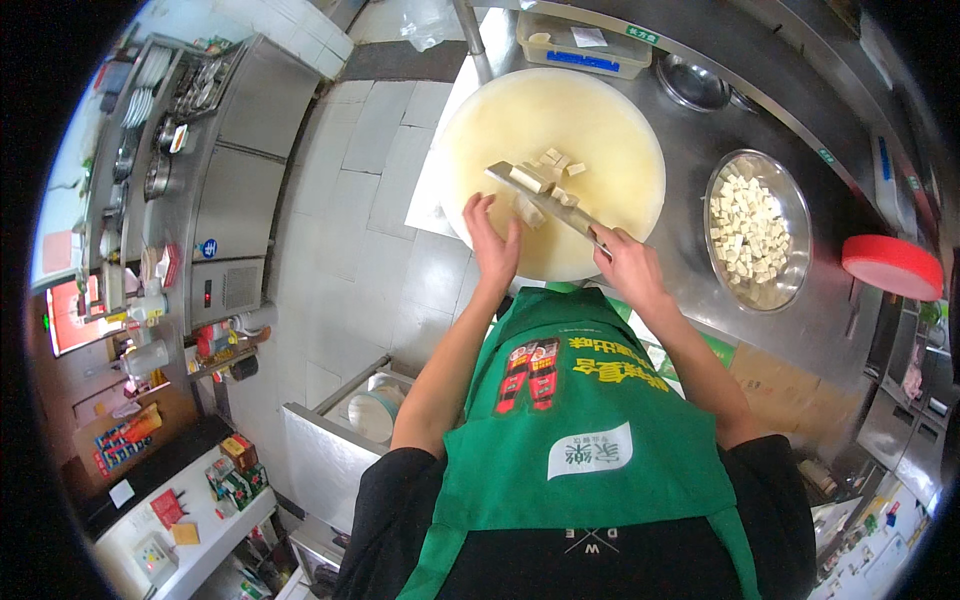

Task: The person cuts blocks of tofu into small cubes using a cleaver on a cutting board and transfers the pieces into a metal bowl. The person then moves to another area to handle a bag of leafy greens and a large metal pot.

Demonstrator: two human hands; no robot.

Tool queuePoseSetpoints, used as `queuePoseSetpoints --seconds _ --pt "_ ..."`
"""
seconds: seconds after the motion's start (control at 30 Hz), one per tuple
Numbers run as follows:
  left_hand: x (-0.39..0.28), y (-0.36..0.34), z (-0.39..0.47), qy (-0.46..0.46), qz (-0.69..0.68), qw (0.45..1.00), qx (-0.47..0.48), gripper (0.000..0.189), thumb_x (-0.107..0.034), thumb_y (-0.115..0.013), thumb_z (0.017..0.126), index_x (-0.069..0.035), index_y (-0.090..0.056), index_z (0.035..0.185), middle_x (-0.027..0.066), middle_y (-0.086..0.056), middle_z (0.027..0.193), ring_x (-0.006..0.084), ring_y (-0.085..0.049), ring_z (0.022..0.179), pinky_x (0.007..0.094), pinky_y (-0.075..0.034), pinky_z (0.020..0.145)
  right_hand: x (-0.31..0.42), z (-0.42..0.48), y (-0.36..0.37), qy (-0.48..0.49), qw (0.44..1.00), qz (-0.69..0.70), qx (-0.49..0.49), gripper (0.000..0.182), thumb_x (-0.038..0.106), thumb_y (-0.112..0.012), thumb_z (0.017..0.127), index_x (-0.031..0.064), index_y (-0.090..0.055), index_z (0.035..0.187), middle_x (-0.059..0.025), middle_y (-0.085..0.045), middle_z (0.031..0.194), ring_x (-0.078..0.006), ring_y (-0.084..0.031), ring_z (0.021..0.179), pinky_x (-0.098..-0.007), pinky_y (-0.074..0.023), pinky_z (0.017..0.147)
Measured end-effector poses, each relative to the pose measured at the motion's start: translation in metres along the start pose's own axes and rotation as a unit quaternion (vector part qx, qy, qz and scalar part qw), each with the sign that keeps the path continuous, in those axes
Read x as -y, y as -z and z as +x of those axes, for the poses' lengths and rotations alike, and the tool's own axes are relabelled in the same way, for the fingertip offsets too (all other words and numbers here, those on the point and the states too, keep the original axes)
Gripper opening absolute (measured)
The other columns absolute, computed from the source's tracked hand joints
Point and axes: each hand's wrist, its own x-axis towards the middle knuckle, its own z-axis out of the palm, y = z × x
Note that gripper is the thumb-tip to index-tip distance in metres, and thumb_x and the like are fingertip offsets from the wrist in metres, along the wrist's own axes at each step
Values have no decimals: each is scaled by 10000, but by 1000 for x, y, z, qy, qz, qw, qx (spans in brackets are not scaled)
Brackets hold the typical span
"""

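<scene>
My right hand (628, 264) grips the handle of a cleaver (551, 204) held over a large round cutting board (491, 112). A cut piece of pale tofu (531, 178) lies against the far side of the blade, with several small cubes (556, 159) just beyond it. Another tofu piece (529, 211) sits on the near side of the blade. My left hand (495, 244) is beside that piece at the board's left, fingers apart and curved, holding nothing. To the right, an oval steel bowl (802, 217) contains many tofu cubes (750, 232).
A lidless clear plastic container (585, 56) and a round steel bowl (694, 82) stand behind the board on the steel counter (679, 169). A red round lid-like object (892, 266) is at the far right. A metal post (470, 34) rises near the board's back left.
</scene>
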Motion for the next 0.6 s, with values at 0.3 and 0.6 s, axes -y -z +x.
queuePoseSetpoints --seconds 0.3,0.6 --pt "-60 -11 49 -243 173 927 227 752 -431 -668 894 -147 -397 1535 225 -293 1598 402 -227 1502 568 -129 1225 -14 -7 0 93 986 -127 -54 347 116 -680 795 94 -639 1139 -76 -617 851 -268 -680 779 -397 -544 710" --pt "-21 -66 70 -259 213 909 248 621 -420 -576 961 -169 -443 1513 192 -326 1590 360 -229 1510 583 -127 1221 -30 -36 26 126 977 -168 -44 387 59 -590 806 114 -617 1188 -79 -639 936 -258 -687 847 -376 -530 812"
